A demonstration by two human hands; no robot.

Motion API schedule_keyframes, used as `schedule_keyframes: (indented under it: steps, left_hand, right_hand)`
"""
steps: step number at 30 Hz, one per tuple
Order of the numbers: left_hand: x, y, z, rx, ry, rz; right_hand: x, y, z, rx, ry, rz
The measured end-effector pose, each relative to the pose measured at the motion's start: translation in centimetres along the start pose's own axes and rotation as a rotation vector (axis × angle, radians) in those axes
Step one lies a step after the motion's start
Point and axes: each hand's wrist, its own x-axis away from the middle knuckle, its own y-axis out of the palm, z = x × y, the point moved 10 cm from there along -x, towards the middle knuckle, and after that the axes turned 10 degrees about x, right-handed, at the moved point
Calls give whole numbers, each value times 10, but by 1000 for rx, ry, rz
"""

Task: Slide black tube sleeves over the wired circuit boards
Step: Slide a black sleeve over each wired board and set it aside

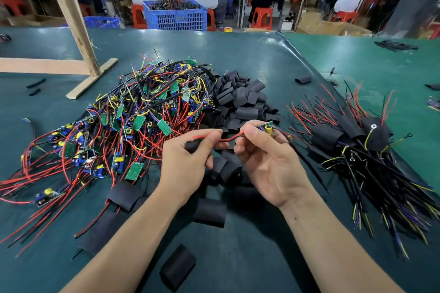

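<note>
We pinch a black sleeve (194,146) in our left hand (188,162), fingers curled round it. Our right hand (264,159) pinches a little circuit board (266,128) by its edge, at about one o'clock from the sleeve. A red wire (226,138) runs between them. The sleeve looks soft and light and may squash flat, so we should hold it gently near its mouth. The board looks stiff but easy to break, so its edges seem the best place to hold. More bare boards (123,121) lie at ten o'clock on the tabletop (238,54).
</note>
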Motion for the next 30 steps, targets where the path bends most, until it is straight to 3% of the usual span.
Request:
schedule_keyframes:
  steps: [3,7,17,20,24,26,30]
  left_hand:
    - [2,-1,-3,98,-54,16]
    - [-4,-6,-11,432,-207,49]
    - [5,18,-24,815,-499,-44]
    - [4,15,-24,683,-441,-43]
    - [-9,-20,-2,236,-129,86]
    - [-11,-24,2,260,-105,81]
    - [-9,-20,-17,505,-336,82]
  right_hand:
    - [-1,-3,-7,115,-76,33]
    - [-1,-14,-20,285,-170,123]
    - [-3,-14,-9,145,-62,134]
    - [-3,-10,-5,111,-22,87]
    - [-4,-18,-16,257,-102,109]
    - [-4,-21,-19,293,-125,127]
    - [-2,-21,-21,362,-170,162]
